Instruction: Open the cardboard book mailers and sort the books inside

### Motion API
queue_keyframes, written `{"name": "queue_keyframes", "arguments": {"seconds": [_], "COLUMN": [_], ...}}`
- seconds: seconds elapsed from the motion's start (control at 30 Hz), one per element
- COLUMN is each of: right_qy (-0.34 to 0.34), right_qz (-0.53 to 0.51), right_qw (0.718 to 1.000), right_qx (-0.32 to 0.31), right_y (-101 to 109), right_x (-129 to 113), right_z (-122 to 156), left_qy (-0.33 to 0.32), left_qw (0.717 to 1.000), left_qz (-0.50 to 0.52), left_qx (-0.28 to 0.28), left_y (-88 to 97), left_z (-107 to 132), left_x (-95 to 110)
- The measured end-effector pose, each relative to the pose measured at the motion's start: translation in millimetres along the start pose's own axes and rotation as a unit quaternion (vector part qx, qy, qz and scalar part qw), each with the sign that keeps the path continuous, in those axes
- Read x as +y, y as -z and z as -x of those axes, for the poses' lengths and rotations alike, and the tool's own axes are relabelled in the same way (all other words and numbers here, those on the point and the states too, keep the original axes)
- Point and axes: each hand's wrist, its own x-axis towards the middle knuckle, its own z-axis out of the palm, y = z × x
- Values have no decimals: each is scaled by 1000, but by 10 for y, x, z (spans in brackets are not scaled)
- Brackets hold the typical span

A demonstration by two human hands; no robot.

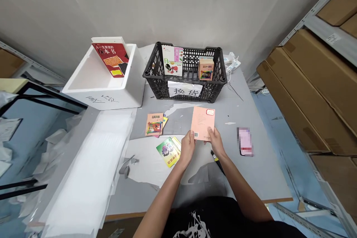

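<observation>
A small salmon-pink book (203, 122) is held up over the table between both hands, its back cover with a barcode and a red-edged label facing me. My left hand (187, 148) grips its lower left corner, thumb on the cover. At the lower right edge my right hand (216, 142) pinches it the same way. Left of the hands lies a green and yellow booklet (169, 151) on top of another one. Farther back, an orange-pink booklet (154, 124) rests on a few colourful ones.
A black plastic crate (184, 91) holding booklets stands at the back, beside a white foam box (131, 81) with a red book (111, 57). White plastic sheets (92, 163) cover the table's left. A phone (245, 141) lies right; a dark cutter-like tool (216, 158) is under my right forearm.
</observation>
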Motion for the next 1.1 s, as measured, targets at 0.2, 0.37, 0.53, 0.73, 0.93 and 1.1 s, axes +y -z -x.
{"name": "queue_keyframes", "arguments": {"seconds": [0.2, 0.37, 0.53, 0.73, 0.93, 1.1], "right_qy": [87, 98, 66, -39, -135, -96], "right_qz": [82, 93, -14, -152, -217, -161], "right_qw": [988, 982, 993, 985, 967, 982], "right_qx": [97, 134, 99, 66, 12, 5], "right_y": [81, 88, 100, 137, 229, 266], "right_x": [167, 104, 51, 52, -65, -126], "right_z": [29, 32, 3, -15, 29, 89], "left_qy": [8, 14, -16, -59, -6, -20], "left_qw": [985, 992, 990, 990, 999, 998], "left_qz": [-168, -77, -31, -91, -5, -3], "left_qx": [-43, -98, -138, -96, -32, -59], "left_y": [4, 38, 78, 75, 162, 150], "left_z": [4, -27, -12, 66, 115, 60], "left_x": [80, 191, 280, 396, 297, 391]}}
